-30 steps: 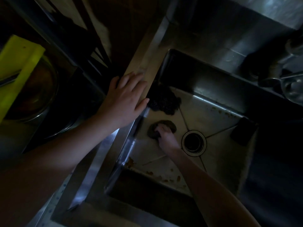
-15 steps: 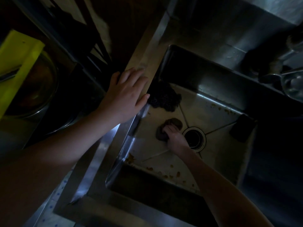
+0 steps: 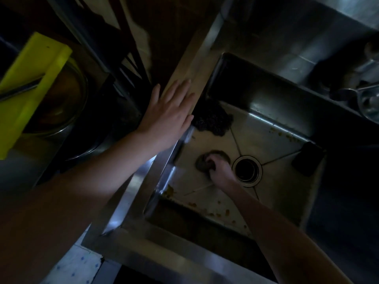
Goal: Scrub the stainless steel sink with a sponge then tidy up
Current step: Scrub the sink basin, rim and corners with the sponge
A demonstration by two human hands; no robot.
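Observation:
The scene is dim. A square stainless steel sink (image 3: 264, 140) fills the right half, with a round drain (image 3: 247, 170) in its floor. My right hand (image 3: 220, 168) presses a dark round sponge (image 3: 202, 161) onto the sink floor just left of the drain. Brown food bits (image 3: 217, 214) lie along the near and far edges of the floor. My left hand (image 3: 171, 111) rests flat, fingers spread, on the sink's left rim (image 3: 196, 64).
A dark scouring wad (image 3: 213, 119) sits in the sink's far-left corner. A dark rectangular block (image 3: 307, 158) leans in the right corner. A yellow board (image 3: 28, 85) lies over a metal bowl (image 3: 67, 111) at left. Metal dishes (image 3: 367, 101) stand far right.
My right hand slid the sponge right toward the drain, then back a little to the left. My left hand has flattened, with its fingers stretched out along the rim.

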